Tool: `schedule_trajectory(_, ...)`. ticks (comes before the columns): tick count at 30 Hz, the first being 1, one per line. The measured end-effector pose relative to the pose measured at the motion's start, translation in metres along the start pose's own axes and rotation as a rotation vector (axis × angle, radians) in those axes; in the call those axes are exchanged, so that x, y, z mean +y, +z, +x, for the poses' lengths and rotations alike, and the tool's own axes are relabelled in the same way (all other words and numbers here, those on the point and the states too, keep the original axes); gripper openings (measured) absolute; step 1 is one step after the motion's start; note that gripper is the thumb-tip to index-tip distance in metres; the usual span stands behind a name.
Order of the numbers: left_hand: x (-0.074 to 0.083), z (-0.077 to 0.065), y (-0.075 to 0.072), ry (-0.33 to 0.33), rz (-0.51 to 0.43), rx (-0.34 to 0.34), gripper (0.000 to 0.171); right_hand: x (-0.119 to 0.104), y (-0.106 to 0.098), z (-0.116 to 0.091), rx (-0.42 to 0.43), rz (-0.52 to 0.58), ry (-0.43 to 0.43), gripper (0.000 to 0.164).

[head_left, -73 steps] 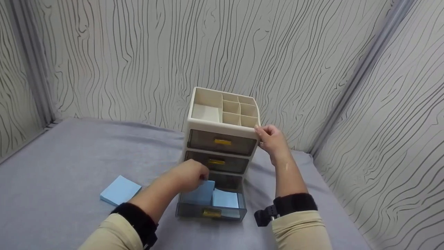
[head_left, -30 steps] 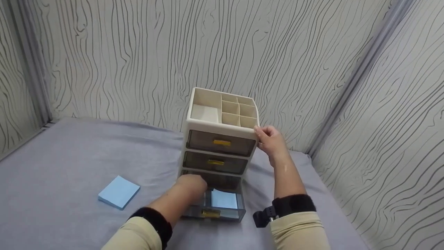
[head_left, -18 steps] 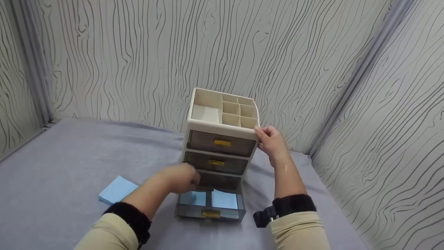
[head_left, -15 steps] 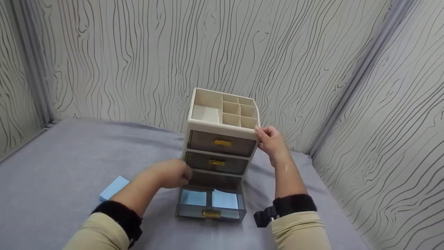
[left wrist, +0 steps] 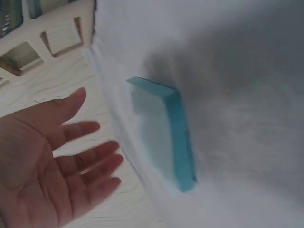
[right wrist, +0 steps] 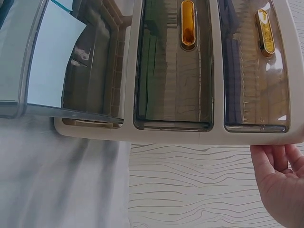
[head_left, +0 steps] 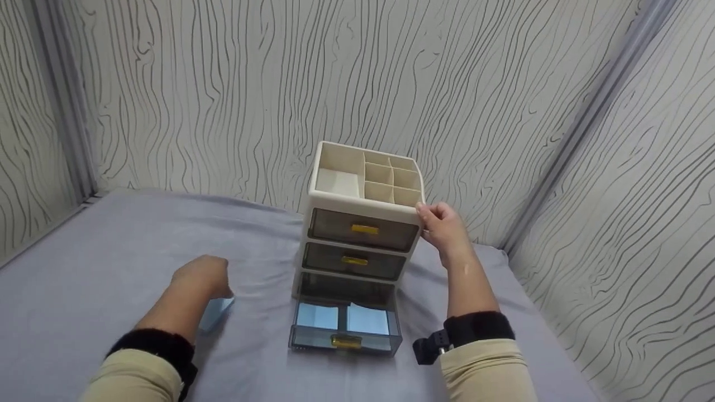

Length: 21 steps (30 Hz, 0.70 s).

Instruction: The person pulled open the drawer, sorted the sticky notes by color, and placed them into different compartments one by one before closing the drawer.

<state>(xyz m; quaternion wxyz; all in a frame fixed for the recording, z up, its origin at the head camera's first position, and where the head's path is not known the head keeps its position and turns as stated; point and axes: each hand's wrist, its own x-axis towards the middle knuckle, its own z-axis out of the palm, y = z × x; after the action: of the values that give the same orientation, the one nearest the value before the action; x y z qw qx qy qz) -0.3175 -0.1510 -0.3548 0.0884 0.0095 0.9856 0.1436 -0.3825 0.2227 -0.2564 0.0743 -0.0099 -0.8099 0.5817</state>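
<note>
A cream desktop drawer organizer point(head_left: 366, 202) stands on the cloth, its smoky bottom drawer point(head_left: 371, 342) pulled out. Two pads of light blue paper point(head_left: 367, 319) lie side by side in that drawer. My right hand point(head_left: 445, 229) holds the organizer's upper right front edge, thumb at the corner and fingers bent against the side. To the left, my left hand point(head_left: 202, 276) hovers over another blue paper pad point(head_left: 218, 312), hiding most of it. The left wrist view shows this hand's fingers spread and apart from the pad point(left wrist: 159, 128).
The organizer's two upper drawers point(head_left: 354, 259) with gold handles are closed. Its top has a large compartment point(head_left: 338, 181) and several small ones. Grey-lilac cloth point(head_left: 257, 357) covers the table. Wood-grain patterned walls point(head_left: 251, 95) rise behind and to the sides.
My left hand lowered a blue pad into the drawer's left side, let go, came out and moved left to the pad on the cloth. My right hand stays at the organizer's edge.
</note>
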Motion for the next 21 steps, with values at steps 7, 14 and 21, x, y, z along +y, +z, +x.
schedule_trajectory(7, -0.01, -0.003, 0.011, -0.22, -0.059, -0.072, 0.086, -0.001, -0.001, 0.0, -0.005, -0.002, 0.006, 0.031)
schedule_trajectory(14, -0.012, -0.003, 0.013, -0.393, -0.102, -0.184, 0.073, -0.002, -0.001, 0.0, -0.002, -0.011, -0.004, 0.029)
schedule_trajectory(21, -0.018, -0.002, 0.016, -0.373, -0.107, -0.159, 0.076, -0.001, -0.002, 0.001, 0.002, -0.029, 0.015, 0.03)
